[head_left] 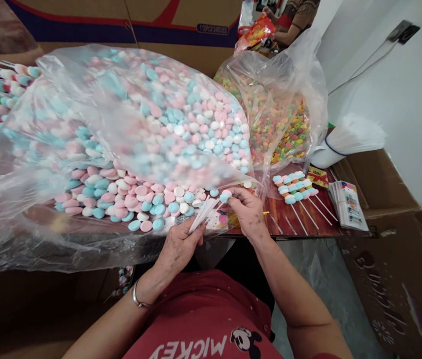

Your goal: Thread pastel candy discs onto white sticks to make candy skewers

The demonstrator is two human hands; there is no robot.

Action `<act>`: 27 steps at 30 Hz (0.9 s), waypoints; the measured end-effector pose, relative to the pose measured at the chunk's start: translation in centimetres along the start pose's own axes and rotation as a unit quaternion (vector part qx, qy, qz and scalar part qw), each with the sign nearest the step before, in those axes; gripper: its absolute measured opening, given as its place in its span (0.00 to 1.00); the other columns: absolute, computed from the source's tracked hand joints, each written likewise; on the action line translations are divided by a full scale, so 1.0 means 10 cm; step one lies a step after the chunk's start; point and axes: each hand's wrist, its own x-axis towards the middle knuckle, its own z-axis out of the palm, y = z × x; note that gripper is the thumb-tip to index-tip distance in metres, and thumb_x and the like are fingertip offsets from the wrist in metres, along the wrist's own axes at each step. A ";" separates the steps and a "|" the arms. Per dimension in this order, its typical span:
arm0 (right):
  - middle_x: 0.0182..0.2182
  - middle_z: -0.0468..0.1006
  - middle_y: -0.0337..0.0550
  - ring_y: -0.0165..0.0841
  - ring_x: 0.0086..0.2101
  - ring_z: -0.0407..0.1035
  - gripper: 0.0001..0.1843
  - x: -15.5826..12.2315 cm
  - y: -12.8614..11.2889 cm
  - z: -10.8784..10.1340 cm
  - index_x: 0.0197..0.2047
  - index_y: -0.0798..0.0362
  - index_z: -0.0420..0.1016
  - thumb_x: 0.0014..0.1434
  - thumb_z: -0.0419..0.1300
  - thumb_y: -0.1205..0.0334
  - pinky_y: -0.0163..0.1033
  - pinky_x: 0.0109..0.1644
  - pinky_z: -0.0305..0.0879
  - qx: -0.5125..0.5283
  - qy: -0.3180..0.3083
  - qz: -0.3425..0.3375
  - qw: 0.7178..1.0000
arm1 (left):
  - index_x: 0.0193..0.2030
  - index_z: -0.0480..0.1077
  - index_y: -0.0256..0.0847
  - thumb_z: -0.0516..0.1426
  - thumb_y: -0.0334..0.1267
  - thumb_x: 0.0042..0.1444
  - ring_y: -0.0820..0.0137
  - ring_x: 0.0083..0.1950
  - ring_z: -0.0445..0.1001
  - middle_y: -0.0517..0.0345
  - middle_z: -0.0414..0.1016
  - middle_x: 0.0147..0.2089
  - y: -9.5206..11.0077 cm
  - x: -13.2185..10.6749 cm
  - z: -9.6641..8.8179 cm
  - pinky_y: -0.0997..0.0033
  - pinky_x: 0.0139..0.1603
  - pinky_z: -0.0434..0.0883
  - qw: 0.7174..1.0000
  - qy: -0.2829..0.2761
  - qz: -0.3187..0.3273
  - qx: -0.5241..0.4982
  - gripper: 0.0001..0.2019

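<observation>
My left hand (181, 244) is closed round a small bunch of white sticks (204, 213), which point up and to the right. Just beside their tips, my right hand (247, 212) pinches a pastel candy (225, 196), blue and white with some pink; it seems to sit on the end of one stick. In front of both hands, loose pink, blue and white candies (132, 197) spill from a large clear plastic bag (151, 114). To the right of my right hand lie several candy skewers (296, 187), their white sticks pointing toward me.
Behind on the right stands a clear bag of small colourful candies (278, 119). A white container of sticks (326, 154), a stack of printed cards (349, 204) and cardboard boxes (386, 279) are at the right. More skewers (5, 94) lie far left. Another person's arm (289, 37) shows at the back.
</observation>
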 end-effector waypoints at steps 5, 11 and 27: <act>0.34 0.81 0.39 0.33 0.33 0.76 0.10 -0.09 0.07 -0.01 0.39 0.50 0.78 0.55 0.61 0.57 0.40 0.39 0.78 -0.081 -0.008 -0.095 0.992 | 0.19 0.65 0.41 0.54 0.46 0.59 0.73 0.22 0.62 0.64 0.65 0.18 -0.04 0.01 0.02 0.73 0.26 0.58 1.000 0.005 -0.005 0.003 0.19; 0.39 0.81 0.43 0.32 0.39 0.75 0.12 -0.15 0.11 -0.04 0.44 0.50 0.78 0.62 0.54 0.66 0.40 0.48 0.74 -0.290 0.013 -0.340 0.894 | 0.19 0.64 0.41 0.54 0.46 0.59 0.74 0.22 0.60 0.65 0.63 0.17 -0.02 -0.02 0.02 0.73 0.25 0.57 1.000 0.026 -0.006 -0.010 0.19; 0.38 0.81 0.45 0.33 0.39 0.77 0.16 -0.15 0.13 -0.10 0.47 0.48 0.79 0.61 0.52 0.68 0.39 0.45 0.75 -0.377 -0.035 -0.396 0.837 | 0.20 0.64 0.41 0.55 0.44 0.58 0.74 0.20 0.61 0.64 0.63 0.17 0.04 -0.12 0.16 0.74 0.23 0.59 0.996 0.066 0.000 -0.054 0.17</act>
